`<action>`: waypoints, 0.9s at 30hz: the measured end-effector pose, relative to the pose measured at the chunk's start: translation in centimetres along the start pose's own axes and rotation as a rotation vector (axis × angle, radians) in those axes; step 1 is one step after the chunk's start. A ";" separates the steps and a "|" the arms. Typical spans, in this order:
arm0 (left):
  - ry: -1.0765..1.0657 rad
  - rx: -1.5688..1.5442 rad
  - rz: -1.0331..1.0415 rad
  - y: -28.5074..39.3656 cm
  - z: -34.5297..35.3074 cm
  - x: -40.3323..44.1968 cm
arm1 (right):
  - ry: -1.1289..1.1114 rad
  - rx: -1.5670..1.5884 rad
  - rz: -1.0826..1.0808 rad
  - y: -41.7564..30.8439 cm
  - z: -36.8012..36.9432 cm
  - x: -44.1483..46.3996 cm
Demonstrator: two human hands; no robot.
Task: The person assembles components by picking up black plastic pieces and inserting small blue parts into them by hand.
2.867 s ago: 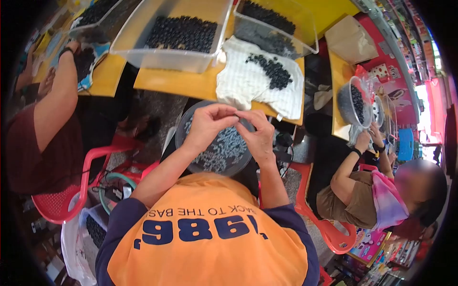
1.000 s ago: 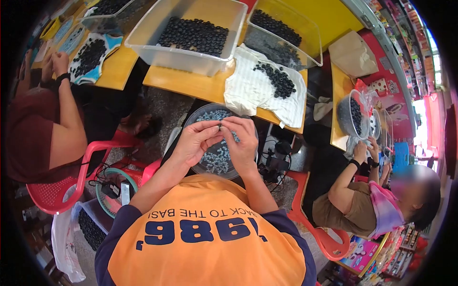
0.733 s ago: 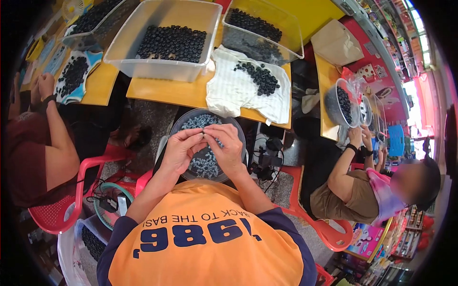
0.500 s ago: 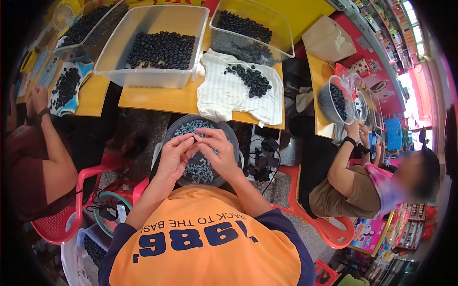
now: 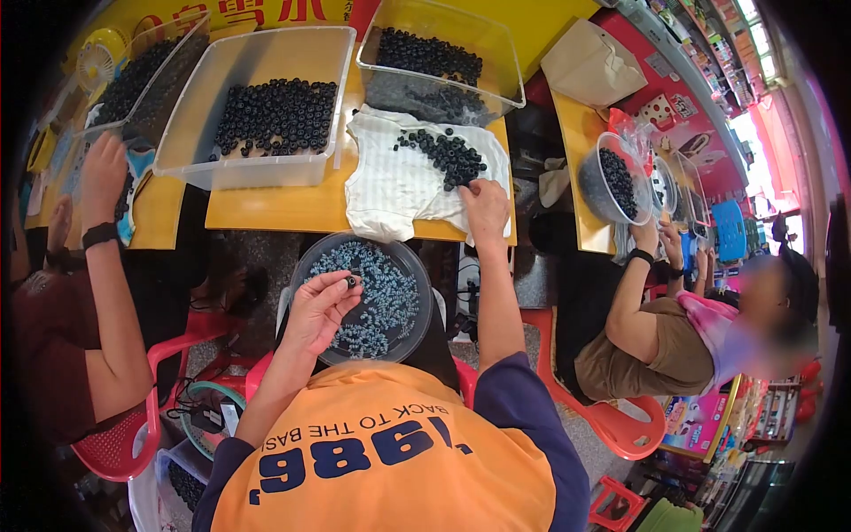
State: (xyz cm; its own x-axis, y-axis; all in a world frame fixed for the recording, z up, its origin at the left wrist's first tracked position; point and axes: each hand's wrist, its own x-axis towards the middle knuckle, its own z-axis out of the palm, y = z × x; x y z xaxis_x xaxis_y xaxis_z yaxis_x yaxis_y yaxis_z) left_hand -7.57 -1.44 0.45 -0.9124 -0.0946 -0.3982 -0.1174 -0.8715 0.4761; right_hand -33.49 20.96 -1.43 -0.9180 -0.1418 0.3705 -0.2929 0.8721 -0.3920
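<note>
Between the thumb and fingertips of my left hand [image 5: 321, 310] is a small round black piece with a hole [image 5: 351, 281]. This hand hovers over a dark round basin [image 5: 425, 319] full of small blue-grey pieces [image 5: 387, 288]. My right hand [image 5: 487, 211] rests at the near right edge of a pile of small black pieces [image 5: 454, 158]. Its fingers are drawn together there, and anything between them is hidden. Beneath the pile lies a white cloth [image 5: 383, 186] on the wooden table.
Two clear plastic bins, a left one [image 5: 248, 176] and a right one [image 5: 514, 93], hold more black pieces behind the cloth. At the left, a co-worker's hand [image 5: 105, 177] is raised by another bin. Another person [image 5: 651, 332] works at the right beside a round tub [image 5: 589, 182].
My right hand has left my left hand and moved forward and right to the pile. My left hand keeps the black piece. The co-worker's hand at the left has risen.
</note>
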 end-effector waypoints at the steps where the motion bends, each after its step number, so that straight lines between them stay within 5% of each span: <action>1: -0.001 0.001 -0.001 0.0 -0.2 0.1 | 0.001 0.000 0.002 0.2 0.2 -0.1; 15: -0.111 0.039 0.018 1.7 2.9 0.9 | -0.352 1.523 0.347 -8.6 -6.7 -9.5; 27: -0.142 -0.039 0.047 1.7 3.0 -0.4 | -0.471 1.524 0.224 -14.1 -7.2 -12.7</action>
State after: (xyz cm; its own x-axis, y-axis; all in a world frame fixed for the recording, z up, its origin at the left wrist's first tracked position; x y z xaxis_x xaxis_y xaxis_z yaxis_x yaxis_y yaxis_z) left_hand -8.57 -1.47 3.74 -0.9631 -0.0691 -0.2603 -0.0606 -0.8861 0.4595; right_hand -15.75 13.80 5.44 -0.8890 -0.4571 0.0273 0.1357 -0.3199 -0.9377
